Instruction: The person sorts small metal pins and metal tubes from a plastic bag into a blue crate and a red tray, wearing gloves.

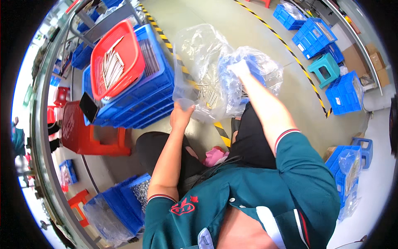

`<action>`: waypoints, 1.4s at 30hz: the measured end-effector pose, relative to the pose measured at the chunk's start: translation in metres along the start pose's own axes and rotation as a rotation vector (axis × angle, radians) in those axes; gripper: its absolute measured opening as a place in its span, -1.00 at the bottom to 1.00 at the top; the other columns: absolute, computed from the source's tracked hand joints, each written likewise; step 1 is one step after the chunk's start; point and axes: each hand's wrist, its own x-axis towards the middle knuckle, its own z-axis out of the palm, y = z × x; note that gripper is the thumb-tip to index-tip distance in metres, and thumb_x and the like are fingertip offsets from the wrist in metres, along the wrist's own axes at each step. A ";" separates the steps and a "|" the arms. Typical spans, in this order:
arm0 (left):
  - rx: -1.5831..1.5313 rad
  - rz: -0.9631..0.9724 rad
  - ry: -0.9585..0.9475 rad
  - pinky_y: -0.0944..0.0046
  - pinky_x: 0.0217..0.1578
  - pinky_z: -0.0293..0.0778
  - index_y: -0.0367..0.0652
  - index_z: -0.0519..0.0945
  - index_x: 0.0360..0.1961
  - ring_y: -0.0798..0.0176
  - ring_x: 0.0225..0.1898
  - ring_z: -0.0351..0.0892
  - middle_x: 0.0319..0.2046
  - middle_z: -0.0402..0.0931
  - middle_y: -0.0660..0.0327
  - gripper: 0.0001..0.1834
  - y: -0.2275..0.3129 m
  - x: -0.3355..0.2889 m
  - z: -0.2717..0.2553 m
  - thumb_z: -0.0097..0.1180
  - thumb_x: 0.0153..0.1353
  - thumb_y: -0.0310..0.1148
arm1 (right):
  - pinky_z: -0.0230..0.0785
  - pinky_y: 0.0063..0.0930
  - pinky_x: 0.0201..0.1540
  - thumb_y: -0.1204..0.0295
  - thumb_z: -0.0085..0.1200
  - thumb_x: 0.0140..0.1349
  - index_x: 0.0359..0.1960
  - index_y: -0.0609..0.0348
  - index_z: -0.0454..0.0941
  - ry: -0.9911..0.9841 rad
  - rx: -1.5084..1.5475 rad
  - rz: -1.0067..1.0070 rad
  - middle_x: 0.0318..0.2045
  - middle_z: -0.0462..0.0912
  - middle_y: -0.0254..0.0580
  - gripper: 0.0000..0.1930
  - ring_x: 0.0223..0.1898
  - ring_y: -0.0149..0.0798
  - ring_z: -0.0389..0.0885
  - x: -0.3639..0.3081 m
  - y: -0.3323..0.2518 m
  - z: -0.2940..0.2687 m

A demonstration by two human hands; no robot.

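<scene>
My left hand (pixel 181 116) is bare and grips the near left edge of a large clear plastic bag (pixel 203 39). Thin metal rods (pixel 208 96) lie in a loose heap at the bottom of this bag. In a white glove, my right hand (pixel 239 68) reaches into a second clear bag (pixel 271 68), which lines a blue container (pixel 256 74). The folds of plastic and the glare on the glove hide what its fingers do. More rods show faintly beneath my right wrist.
To the left, a red tray (pixel 130 79) of metal rods rests on stacked blue crates (pixel 143 103) beside a red stool (pixel 81 133). Blue crates (pixel 313 37) and a teal stool (pixel 324 70) stand at right. Yellow-black tape (pixel 282 39) marks the floor.
</scene>
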 end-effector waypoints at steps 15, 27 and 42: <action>-0.195 0.161 0.146 0.18 -0.30 0.38 -0.25 0.52 -0.28 -0.01 -0.36 0.52 -0.43 0.53 -0.06 -0.68 0.026 0.012 0.031 0.06 0.09 -0.20 | 0.32 -0.31 -0.02 0.20 0.13 -0.14 -0.04 0.28 0.31 0.153 0.196 0.252 -0.12 0.47 0.21 -0.39 -0.06 0.02 0.47 0.069 0.063 -0.005; -0.298 0.392 -0.088 0.28 -0.24 0.39 -0.22 0.44 -0.06 0.17 -0.30 0.52 -0.32 0.55 0.05 -0.50 0.038 0.041 0.070 0.21 -0.11 -0.35 | 0.39 -0.42 -0.29 0.48 0.04 -0.08 -0.28 0.20 0.54 -0.826 0.370 -0.715 -0.43 0.60 -0.18 -0.74 -0.37 -0.33 0.54 -0.061 -0.037 0.019; -0.514 0.747 0.204 0.32 -0.27 0.37 -0.28 0.51 -0.19 0.28 -0.35 0.46 -0.36 0.52 0.09 -0.74 0.243 0.034 -0.031 0.01 0.11 -0.38 | 0.28 -0.29 0.02 0.16 0.23 -0.22 0.06 0.24 0.20 -0.351 0.432 -0.579 -0.07 0.41 0.13 -0.22 -0.03 0.01 0.40 -0.014 0.010 -0.064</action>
